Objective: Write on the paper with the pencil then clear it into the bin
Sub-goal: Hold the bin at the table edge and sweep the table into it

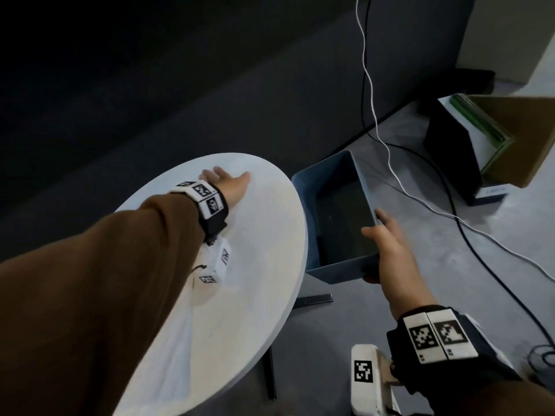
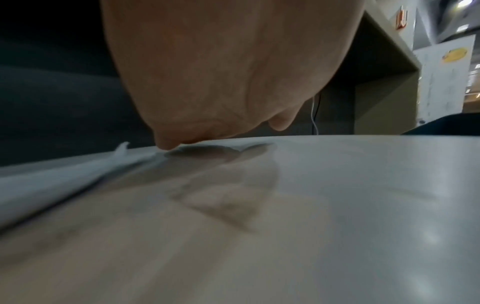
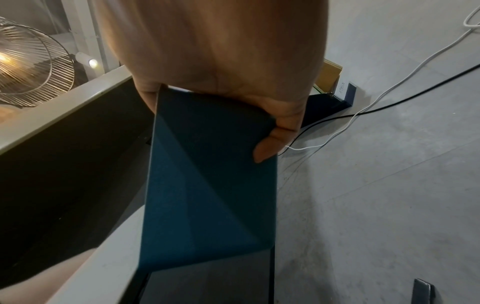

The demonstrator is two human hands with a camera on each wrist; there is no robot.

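- two hands split the work: left hand [image 1: 228,183] lies flat, fingers straight, on the round table's [image 1: 264,280] far edge, paper [image 2: 52,181] just beside it.
- right hand [image 1: 387,244] grips the blue bin's [image 1: 336,270] near corner, held off the table's right edge.

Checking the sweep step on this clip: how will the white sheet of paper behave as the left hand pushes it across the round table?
The white sheet of paper probably slides easily: the round white table looks smooth and glossy. It seems floppy, its far edge already curled up. The left hand lies flat; the right hand grips the blue rectangular bin beside the table edge.
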